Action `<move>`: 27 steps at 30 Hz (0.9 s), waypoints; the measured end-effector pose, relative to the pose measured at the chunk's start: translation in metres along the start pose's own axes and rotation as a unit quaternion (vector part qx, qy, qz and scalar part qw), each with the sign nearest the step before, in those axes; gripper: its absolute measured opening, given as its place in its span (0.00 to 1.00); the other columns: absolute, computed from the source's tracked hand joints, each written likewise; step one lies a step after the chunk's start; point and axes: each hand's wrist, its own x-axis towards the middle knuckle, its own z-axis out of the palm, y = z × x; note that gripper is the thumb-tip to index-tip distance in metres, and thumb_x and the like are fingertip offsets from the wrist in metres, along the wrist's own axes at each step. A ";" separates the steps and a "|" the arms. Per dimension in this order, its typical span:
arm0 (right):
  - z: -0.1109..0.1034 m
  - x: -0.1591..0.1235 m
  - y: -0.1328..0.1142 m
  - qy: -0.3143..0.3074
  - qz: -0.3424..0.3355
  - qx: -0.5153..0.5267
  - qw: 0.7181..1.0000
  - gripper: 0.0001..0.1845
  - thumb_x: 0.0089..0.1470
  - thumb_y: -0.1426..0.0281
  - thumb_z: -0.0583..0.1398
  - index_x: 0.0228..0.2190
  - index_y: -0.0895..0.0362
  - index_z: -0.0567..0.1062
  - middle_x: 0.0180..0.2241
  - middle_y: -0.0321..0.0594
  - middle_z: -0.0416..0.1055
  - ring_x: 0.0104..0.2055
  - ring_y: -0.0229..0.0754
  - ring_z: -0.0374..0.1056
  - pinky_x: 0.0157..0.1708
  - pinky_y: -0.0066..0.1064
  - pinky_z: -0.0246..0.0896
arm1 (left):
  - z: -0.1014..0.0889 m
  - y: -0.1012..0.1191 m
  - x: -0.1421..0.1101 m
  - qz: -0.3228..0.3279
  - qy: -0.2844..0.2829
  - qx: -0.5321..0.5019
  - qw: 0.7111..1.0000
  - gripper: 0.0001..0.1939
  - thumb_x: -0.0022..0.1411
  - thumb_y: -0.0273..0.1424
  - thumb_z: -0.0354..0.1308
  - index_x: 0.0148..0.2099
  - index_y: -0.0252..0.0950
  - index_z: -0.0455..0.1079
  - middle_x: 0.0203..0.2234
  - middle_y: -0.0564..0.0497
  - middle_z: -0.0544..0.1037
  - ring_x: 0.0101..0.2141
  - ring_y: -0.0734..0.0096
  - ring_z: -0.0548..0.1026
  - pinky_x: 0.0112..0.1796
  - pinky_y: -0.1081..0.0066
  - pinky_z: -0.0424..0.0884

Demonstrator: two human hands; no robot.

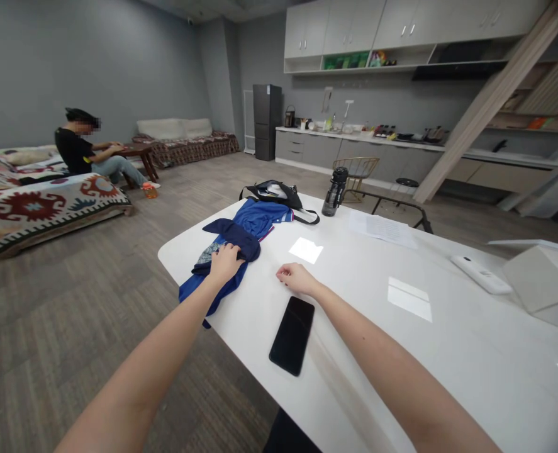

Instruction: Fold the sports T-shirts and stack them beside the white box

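Left hand (225,264), palm down, fingers closed narrowly on a folded navy cloth (231,236), which lies over a blue shirt (260,217). The shirt's long axis slants from under that hand up toward a black bag (273,194). Right hand (297,279) — empty, fingers loosely curled on the white table (448,352) — a black smartphone (292,335) just nearer the body.

Blue garment (255,220) partly hidden under navy cloth (236,238) and left hand (225,264)
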 end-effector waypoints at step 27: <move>-0.206 -0.252 -0.083 0.337 -0.138 0.490 0.792 0.23 0.55 0.53 0.67 0.48 0.51 0.78 0.45 0.40 0.80 0.52 0.50 0.75 0.54 0.42 0.70 | -0.201 0.335 -0.061 0.432 -0.053 -0.648 0.624 0.31 0.56 0.27 0.63 0.63 0.43 0.70 0.59 0.48 0.74 0.61 0.58 0.69 0.63 0.59 0.60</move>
